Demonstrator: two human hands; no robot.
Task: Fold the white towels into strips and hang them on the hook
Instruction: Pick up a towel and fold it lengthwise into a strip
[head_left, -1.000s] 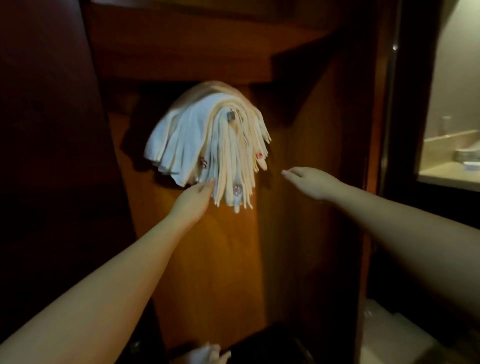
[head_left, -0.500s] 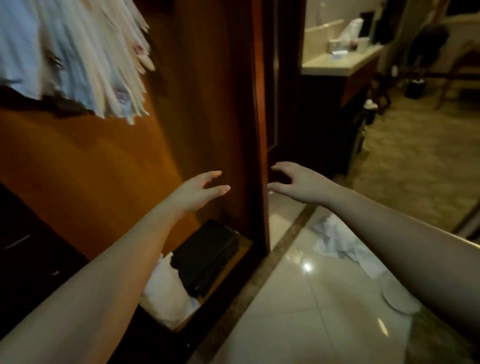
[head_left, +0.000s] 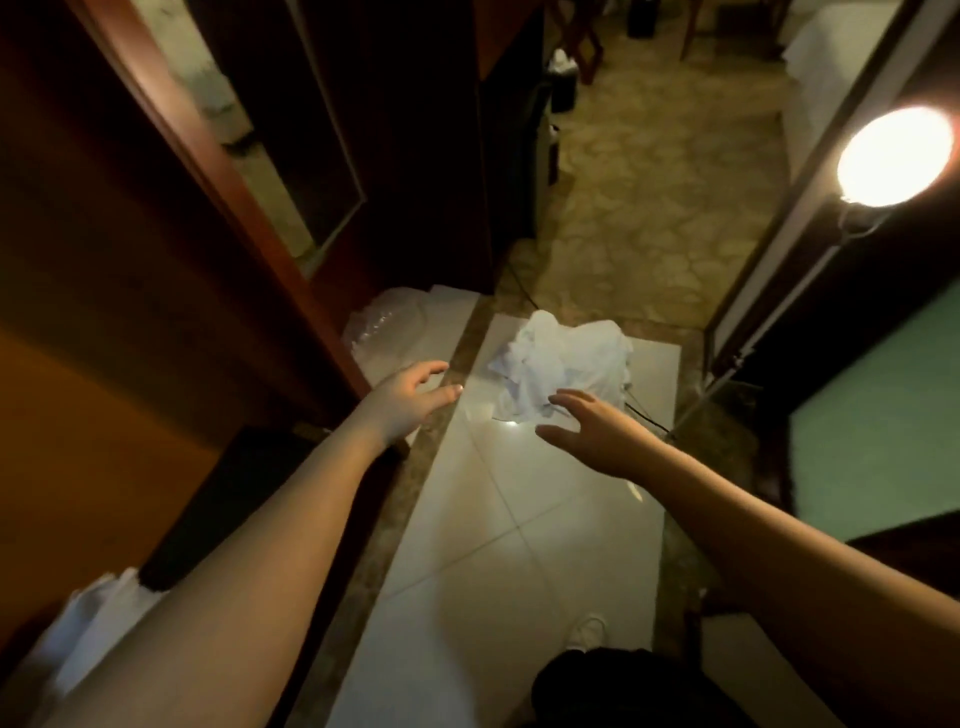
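Both arms out front now, reaching down toward the towels (head_left: 563, 364), a crumpled white heap on the pale tiled floor (head_left: 498, 545), just beyond the fingertips. Left hand (head_left: 410, 397) hangs above the dark tile border, fingers loosely spread, nothing in its grip. Right hand (head_left: 597, 434) is nearest the heap, fingers splayed wide, grip empty too, not touching cloth yet as far as I can tell.

Handling, my guess: thin cloth, light, v. soft, zero stiffness, so it'll sag and drape whatever way it's lifted. Not fragile, not slippery; a pinch should hold fine. Pieces look tangled w/ each other, so grabbing the middle probably drags up several at once. Better to find one free edge or corner on the near side of the heap, pinch it w/ the right, let the piece hang clear, then take the next corner w/ the left to spread it for folding. A thin dark cord (head_left: 647, 415) lies by the heap's right edge; worth avoiding.

Vs. half a sec ago: view has swung right and down. The hung bundle of strips is out of shot, the wood panel has slid to the left edge, and the heap, then off low right, now sits dead centre. Both hands were empty then, same now, but the right is much nearer the cloth.
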